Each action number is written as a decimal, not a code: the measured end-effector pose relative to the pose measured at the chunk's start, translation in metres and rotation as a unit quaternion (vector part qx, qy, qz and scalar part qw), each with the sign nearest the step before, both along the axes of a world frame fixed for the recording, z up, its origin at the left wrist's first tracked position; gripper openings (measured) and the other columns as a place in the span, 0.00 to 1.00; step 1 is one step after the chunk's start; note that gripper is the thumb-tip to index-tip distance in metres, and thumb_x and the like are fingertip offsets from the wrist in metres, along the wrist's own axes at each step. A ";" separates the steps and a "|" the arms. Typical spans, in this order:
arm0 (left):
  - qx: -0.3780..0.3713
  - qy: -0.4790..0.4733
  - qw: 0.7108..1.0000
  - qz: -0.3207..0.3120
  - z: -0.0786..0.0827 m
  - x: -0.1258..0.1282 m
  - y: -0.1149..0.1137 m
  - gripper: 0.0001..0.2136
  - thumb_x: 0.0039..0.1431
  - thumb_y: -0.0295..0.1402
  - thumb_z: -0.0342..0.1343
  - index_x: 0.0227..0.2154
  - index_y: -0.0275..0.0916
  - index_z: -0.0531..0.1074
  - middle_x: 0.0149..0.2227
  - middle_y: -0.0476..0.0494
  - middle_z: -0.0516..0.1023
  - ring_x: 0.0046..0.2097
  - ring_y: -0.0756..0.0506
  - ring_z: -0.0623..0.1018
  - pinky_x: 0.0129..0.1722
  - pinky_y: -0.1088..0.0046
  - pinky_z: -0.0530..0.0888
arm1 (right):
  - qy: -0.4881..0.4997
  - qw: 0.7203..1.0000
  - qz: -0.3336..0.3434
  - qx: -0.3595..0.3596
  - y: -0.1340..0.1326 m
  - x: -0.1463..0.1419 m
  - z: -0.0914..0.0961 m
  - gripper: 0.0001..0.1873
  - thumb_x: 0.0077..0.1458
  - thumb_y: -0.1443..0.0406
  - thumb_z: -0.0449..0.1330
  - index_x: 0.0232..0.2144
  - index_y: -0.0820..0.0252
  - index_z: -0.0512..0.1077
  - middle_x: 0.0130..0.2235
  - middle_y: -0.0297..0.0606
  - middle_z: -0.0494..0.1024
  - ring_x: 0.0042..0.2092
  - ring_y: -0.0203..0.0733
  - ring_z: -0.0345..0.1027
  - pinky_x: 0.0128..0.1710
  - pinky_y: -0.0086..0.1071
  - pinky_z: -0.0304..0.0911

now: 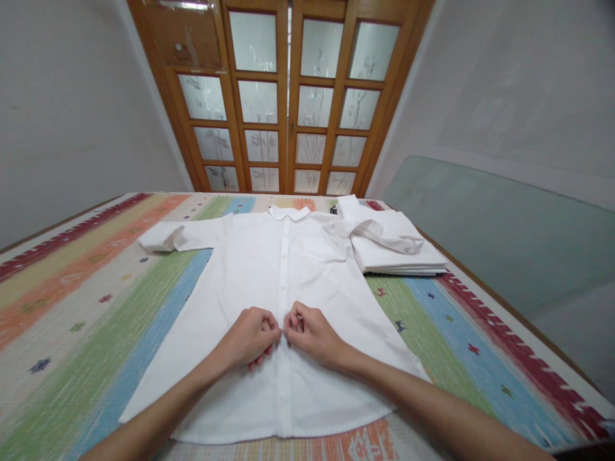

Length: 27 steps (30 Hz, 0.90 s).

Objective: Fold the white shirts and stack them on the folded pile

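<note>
A white button-up shirt (240, 275) lies front side up, its collar pointing away from me and its button placket running down the middle. Both hands meet at the placket, below the chest pocket. My left hand (254, 336) is closed in a pinch on the placket's left side. Just opposite, my right hand (311, 331) pinches the placket from the right, fingertips almost touching the left ones. The button between them is too small to make out. One sleeve (196, 235) stretches left with its cuff turned over; the other rests across a folded white stack.
A stack of folded white clothes (401, 259) sits at the back right. Under everything is a striped, patterned cloth (96, 346). A pale green panel (490, 224) leans along the right wall. Wooden doors with glass panes (273, 102) stand beyond the far edge.
</note>
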<state>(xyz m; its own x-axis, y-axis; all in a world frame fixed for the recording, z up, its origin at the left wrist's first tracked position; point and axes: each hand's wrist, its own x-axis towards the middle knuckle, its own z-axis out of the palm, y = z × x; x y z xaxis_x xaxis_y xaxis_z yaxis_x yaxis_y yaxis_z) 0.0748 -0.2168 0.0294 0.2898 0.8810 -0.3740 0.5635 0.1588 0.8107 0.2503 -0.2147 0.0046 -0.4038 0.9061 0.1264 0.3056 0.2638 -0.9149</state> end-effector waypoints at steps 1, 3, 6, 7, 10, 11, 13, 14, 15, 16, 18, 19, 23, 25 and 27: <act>0.000 0.001 1.000 0.001 0.000 0.000 0.000 0.06 0.50 0.34 0.51 0.23 0.38 0.68 0.15 0.53 0.71 0.12 0.52 0.67 0.09 0.79 0.62 | -0.002 1.000 0.000 0.005 0.000 0.000 0.000 0.10 0.45 0.72 0.57 0.24 0.56 0.58 0.25 0.26 0.68 0.25 0.32 0.54 0.27 0.26 0.50; -0.007 -0.001 1.000 0.004 0.001 0.000 0.000 0.06 0.50 0.34 0.52 0.23 0.38 0.68 0.15 0.53 0.71 0.12 0.52 0.67 0.09 0.79 0.62 | -0.004 1.000 -0.003 0.013 -0.001 0.000 -0.001 0.09 0.46 0.72 0.57 0.24 0.56 0.58 0.25 0.26 0.68 0.25 0.31 0.54 0.27 0.26 0.50; -0.018 -0.006 1.000 0.011 0.000 0.000 0.001 0.05 0.49 0.33 0.52 0.22 0.38 0.67 0.14 0.54 0.70 0.12 0.52 0.66 0.09 0.79 0.62 | -0.006 1.000 -0.009 0.021 -0.001 -0.001 -0.003 0.09 0.46 0.72 0.57 0.24 0.56 0.58 0.24 0.27 0.67 0.24 0.31 0.54 0.26 0.26 0.50; -0.020 -0.008 1.000 0.013 -0.001 -0.001 0.001 0.05 0.49 0.33 0.52 0.22 0.38 0.67 0.14 0.54 0.70 0.12 0.52 0.66 0.09 0.80 0.62 | -0.006 1.000 -0.011 0.025 -0.001 -0.001 -0.004 0.09 0.46 0.72 0.56 0.24 0.56 0.58 0.24 0.27 0.67 0.24 0.31 0.54 0.26 0.26 0.50; -0.028 -0.029 0.999 0.027 -0.005 -0.001 0.000 0.07 0.50 0.34 0.53 0.21 0.37 0.68 0.13 0.54 0.69 0.11 0.52 0.66 0.09 0.80 0.61 | -0.008 0.999 -0.018 0.041 -0.001 -0.001 -0.008 0.09 0.46 0.72 0.57 0.24 0.56 0.60 0.24 0.26 0.66 0.24 0.31 0.55 0.26 0.25 0.50; -0.032 -0.039 0.998 0.035 -0.006 -0.001 0.000 0.07 0.50 0.35 0.54 0.21 0.37 0.68 0.13 0.54 0.68 0.11 0.53 0.65 0.09 0.80 0.61 | -0.009 0.999 -0.022 0.045 0.000 -0.001 -0.008 0.08 0.45 0.72 0.57 0.24 0.57 0.60 0.24 0.26 0.67 0.24 0.30 0.55 0.25 0.25 0.50; -0.043 -0.061 0.996 0.049 -0.009 -0.001 0.000 0.08 0.49 0.36 0.55 0.21 0.37 0.69 0.13 0.55 0.67 0.11 0.53 0.64 0.08 0.80 0.60 | -0.009 0.999 -0.029 0.045 0.000 -0.001 -0.009 0.08 0.45 0.72 0.58 0.26 0.57 0.62 0.24 0.26 0.68 0.23 0.30 0.55 0.24 0.24 0.50; -0.049 -0.070 0.995 0.054 -0.010 -0.001 -0.001 0.08 0.49 0.36 0.55 0.21 0.37 0.69 0.13 0.55 0.67 0.10 0.53 0.63 0.08 0.80 0.59 | -0.008 0.999 -0.031 0.041 0.001 0.000 -0.008 0.07 0.45 0.71 0.59 0.26 0.57 0.63 0.24 0.26 0.68 0.22 0.30 0.55 0.23 0.24 0.50; -0.052 -0.078 0.994 0.057 -0.010 -0.001 -0.001 0.08 0.48 0.36 0.55 0.21 0.37 0.68 0.12 0.56 0.66 0.10 0.54 0.63 0.08 0.80 0.59 | -0.008 0.999 -0.031 0.035 0.001 0.000 -0.008 0.07 0.45 0.71 0.60 0.27 0.58 0.64 0.23 0.26 0.69 0.22 0.29 0.55 0.22 0.24 0.50; -0.053 -0.084 0.993 0.059 -0.010 0.000 -0.001 0.08 0.48 0.36 0.55 0.20 0.37 0.68 0.12 0.56 0.66 0.10 0.54 0.63 0.08 0.81 0.59 | -0.007 0.999 -0.030 0.030 0.001 0.000 -0.007 0.07 0.45 0.70 0.60 0.27 0.58 0.65 0.23 0.26 0.69 0.21 0.29 0.55 0.21 0.24 0.50; -0.054 -0.094 0.993 0.057 -0.010 0.000 -0.002 0.09 0.48 0.36 0.55 0.19 0.38 0.67 0.12 0.56 0.66 0.10 0.54 0.63 0.08 0.81 0.59 | -0.007 0.999 -0.027 0.022 0.000 0.000 -0.005 0.07 0.45 0.70 0.61 0.27 0.58 0.65 0.22 0.25 0.68 0.20 0.28 0.55 0.21 0.23 0.49; -0.055 -0.096 0.992 0.054 -0.009 0.001 -0.002 0.10 0.48 0.36 0.54 0.18 0.38 0.67 0.12 0.55 0.66 0.11 0.54 0.63 0.09 0.81 0.59 | -0.007 0.999 -0.028 0.019 0.000 0.000 -0.005 0.07 0.44 0.71 0.61 0.27 0.58 0.65 0.21 0.25 0.67 0.20 0.28 0.55 0.20 0.23 0.49; -0.049 -0.083 0.994 0.049 -0.009 0.000 -0.002 0.10 0.50 0.38 0.54 0.21 0.36 0.69 0.13 0.52 0.69 0.12 0.53 0.67 0.09 0.81 0.60 | -0.003 0.999 -0.032 0.013 -0.001 -0.001 -0.003 0.07 0.44 0.72 0.61 0.27 0.58 0.66 0.19 0.24 0.66 0.19 0.28 0.55 0.20 0.23 0.49; -0.041 -0.079 0.995 0.047 -0.009 -0.001 -0.001 0.12 0.50 0.40 0.54 0.24 0.35 0.71 0.15 0.52 0.71 0.12 0.52 0.68 0.09 0.80 0.61 | -0.001 0.999 -0.033 0.011 -0.001 -0.001 -0.003 0.07 0.44 0.71 0.61 0.27 0.58 0.66 0.19 0.24 0.66 0.19 0.28 0.55 0.19 0.23 0.49; -0.042 -0.085 0.995 0.043 -0.010 -0.003 0.000 0.13 0.51 0.42 0.55 0.25 0.35 0.71 0.15 0.52 0.71 0.12 0.52 0.68 0.09 0.80 0.62 | -0.001 0.999 -0.033 0.013 -0.001 -0.001 -0.003 0.06 0.45 0.71 0.61 0.26 0.59 0.66 0.20 0.24 0.66 0.19 0.28 0.55 0.20 0.23 0.49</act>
<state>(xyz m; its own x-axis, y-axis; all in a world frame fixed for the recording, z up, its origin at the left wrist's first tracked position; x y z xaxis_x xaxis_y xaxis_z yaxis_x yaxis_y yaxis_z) 0.0721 -0.2172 0.0191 0.2804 0.8726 -0.3999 0.4018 0.2716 0.8745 0.2491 -0.2158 0.0020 -0.3428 0.9274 0.1499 0.3258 0.2670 -0.9070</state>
